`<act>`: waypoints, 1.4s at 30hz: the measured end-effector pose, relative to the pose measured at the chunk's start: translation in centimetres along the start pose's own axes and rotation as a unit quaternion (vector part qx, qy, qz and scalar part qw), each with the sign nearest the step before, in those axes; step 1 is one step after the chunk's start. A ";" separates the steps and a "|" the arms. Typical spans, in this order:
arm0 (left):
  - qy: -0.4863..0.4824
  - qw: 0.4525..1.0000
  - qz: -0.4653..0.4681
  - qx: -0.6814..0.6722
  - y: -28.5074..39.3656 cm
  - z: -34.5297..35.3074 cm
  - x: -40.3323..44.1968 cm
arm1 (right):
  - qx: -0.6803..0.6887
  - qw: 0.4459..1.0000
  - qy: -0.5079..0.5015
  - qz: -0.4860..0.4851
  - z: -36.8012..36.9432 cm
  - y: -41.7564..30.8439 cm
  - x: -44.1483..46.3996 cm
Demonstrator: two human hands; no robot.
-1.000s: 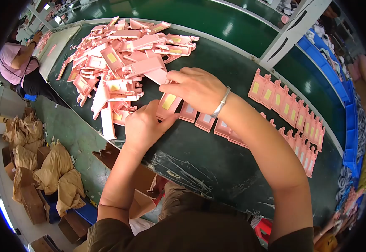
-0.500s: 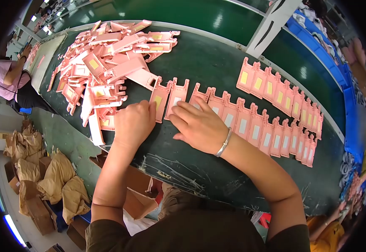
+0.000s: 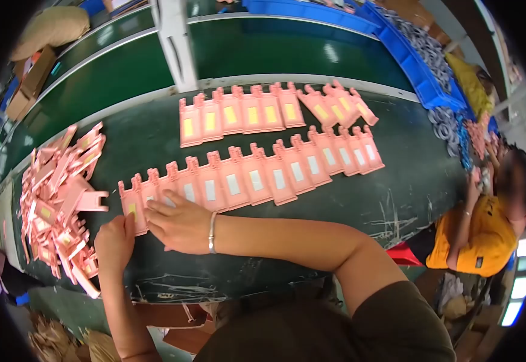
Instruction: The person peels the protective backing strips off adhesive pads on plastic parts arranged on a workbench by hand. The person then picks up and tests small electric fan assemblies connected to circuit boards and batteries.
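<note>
My left hand point(image 3: 115, 244) is closed beside the lower left edge of a pink plastic panel point(image 3: 131, 199) with a yellow rectangle on it. What the fingers hold, if anything, is hidden. My right hand point(image 3: 178, 223) lies with fingers spread over the neighbouring panels at the left end of the front row, partly covering them. Along that front row point(image 3: 233, 184), several overlapping pink panels mostly show white rectangles. Behind it runs a second row of pink panels point(image 3: 230, 114) with yellow rectangles. Left of my hands is a jumbled pile of pink panels point(image 3: 58, 187).
A dark green worktop point(image 3: 335, 211) carries the panels, with a white post point(image 3: 175, 48) at its back. Blue trays point(image 3: 408, 54) of grey parts stand at the far right. A person in a yellow shirt point(image 3: 486, 235) is on the right. Cardboard point(image 3: 184, 338) lies below the front edge.
The view has turned right, so the pile and both hands appear farther left. The gap between panels beside my right hand seems narrower. My left hand stays closed beside the end panel.
</note>
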State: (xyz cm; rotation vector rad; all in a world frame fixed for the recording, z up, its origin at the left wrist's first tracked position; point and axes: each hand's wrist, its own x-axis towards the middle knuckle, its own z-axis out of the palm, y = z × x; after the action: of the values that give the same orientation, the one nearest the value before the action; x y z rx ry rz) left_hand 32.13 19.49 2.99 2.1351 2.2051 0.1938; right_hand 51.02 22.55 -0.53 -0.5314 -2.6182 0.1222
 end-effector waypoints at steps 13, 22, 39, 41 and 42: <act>0.098 0.990 -0.012 -0.106 -0.3 -1.1 0.2 | 0.040 0.986 0.120 0.110 -8.9 9.1 -5.6; 0.054 0.948 0.098 -0.299 6.7 -2.4 3.0 | -0.133 0.820 0.068 0.552 -22.3 22.2 -27.7; -0.003 0.868 0.494 0.046 32.6 5.1 15.0 | 0.003 0.888 -0.001 0.461 -21.8 26.4 -28.8; 0.002 0.860 0.507 0.064 32.7 5.2 15.5 | 0.018 0.888 -0.021 0.459 -22.0 26.6 -28.7; 0.008 0.846 0.529 0.074 32.7 5.1 15.9 | 0.018 0.889 -0.020 0.458 -22.0 26.6 -28.6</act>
State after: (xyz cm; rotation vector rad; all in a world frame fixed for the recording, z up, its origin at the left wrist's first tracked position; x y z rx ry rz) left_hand 64.62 36.58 2.99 3.1670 0.7993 0.0767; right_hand 93.76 35.77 2.29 -1.7125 -2.1642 0.4734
